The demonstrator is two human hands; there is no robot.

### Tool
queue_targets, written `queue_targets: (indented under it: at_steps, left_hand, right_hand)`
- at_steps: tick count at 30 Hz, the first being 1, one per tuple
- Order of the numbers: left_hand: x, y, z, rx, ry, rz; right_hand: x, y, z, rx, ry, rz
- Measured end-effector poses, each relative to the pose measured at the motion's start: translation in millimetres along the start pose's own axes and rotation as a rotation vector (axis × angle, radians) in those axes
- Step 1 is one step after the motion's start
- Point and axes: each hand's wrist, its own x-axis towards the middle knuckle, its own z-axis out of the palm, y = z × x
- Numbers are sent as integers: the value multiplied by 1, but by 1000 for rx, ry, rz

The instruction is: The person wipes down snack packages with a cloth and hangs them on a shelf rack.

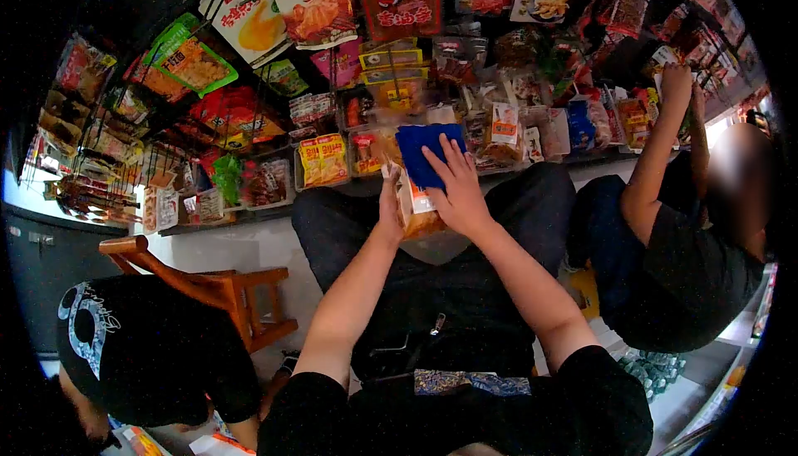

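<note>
My right hand [459, 190], fingers spread, lies on the blue cloth [414, 157] over the package [424, 225], which my left hand [390, 205] holds before the display's front edge [509, 175]; the work looks unfinished, the lower end being uncovered.

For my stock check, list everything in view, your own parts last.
Blue cloth: one, blue, over the container
Container: one, clear with an orange-and-white label, above the lap
Yellow packs: at least two, yellow, in a bin left of the cloth
Hanging packs: many, mixed colours, upper rack
Lower packs: many, mixed colours, shelf front
Wooden chair: one, brown, left
Left co-worker: one, black shirt, lower left
Right co-worker: one, dark shirt, right
Trousers: one pair, dark, centre
Shirt: one, black, bottom
Left hand: one, bare, at the container's left side
Right hand: one, bare, spread on the cloth
</note>
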Motion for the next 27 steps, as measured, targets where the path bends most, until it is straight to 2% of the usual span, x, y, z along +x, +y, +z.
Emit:
queue_targets:
  at_steps: [2, 3, 6, 10, 16, 17, 20, 21, 24, 27]
  left_hand:
    - [3, -5, -10, -119, -34, -38]
    - [-3, -2, -1, -7, -21, 44]
    - [-3, 5, 12, -149, -159, 15]
    - [-3, 4, 10, -112, -165, -22]
    - [0, 1, -5, -99, -83, -146]
    - [1, -3, -8, -172, -85, -159]
    - [5, -9, -21, -186, -30, -100]
    - [5, -3, -22, -231, -209, -105]
    - [-3, -2, -10, -82, -23, -36]
    - [0, 1, -8, -198, -176, -27]
  right_hand:
    - [1, 2, 9, 104, 12, 53]
    - [-3, 1, 11, 124, -8, 40]
    - [-16, -9, 9, 122, -66, 42]
    - [-24, -21, 5, 58, -58, 50]
    - [2, -2, 10, 51, 22, 189]
    - [6, 2, 9, 109, -3, 235]
    - [2, -3, 11, 229, -15, 261]
    - [-2, -4, 14, 229, -29, 242]
    - [-19, -9, 20, 199, -80, 185]
    - [-27, -24, 8, 124, -116, 119]
